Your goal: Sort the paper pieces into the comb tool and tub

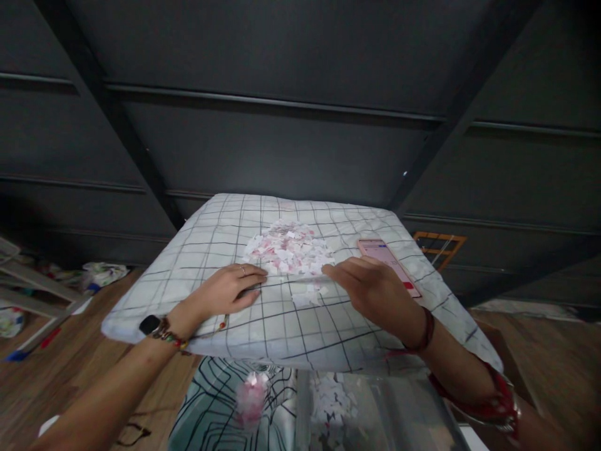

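A heap of small torn paper scraps [291, 247], white with some pink, lies on a table covered with a white checked cloth [282, 332]. A few loose scraps [307, 295] lie just in front of the heap. My left hand [235, 288] rests on the cloth at the heap's left front edge, fingers stretched out and holding nothing. At the right edge of the heap, my right hand [364, 285] has its fingers pinched together; what is between the fingertips is hidden. Beside that hand lies a phone [408, 279] with a lit screen, partly covered by the hand.
Below the table's front edge, a clear plastic box [375, 410] contains white paper scraps [333, 401]. Left of it, a pink translucent bundle [252, 396] sits on teal patterned fabric [206, 401]. A dark panelled wall [282, 150] stands behind the table. A white rack [37, 294] is at far left.
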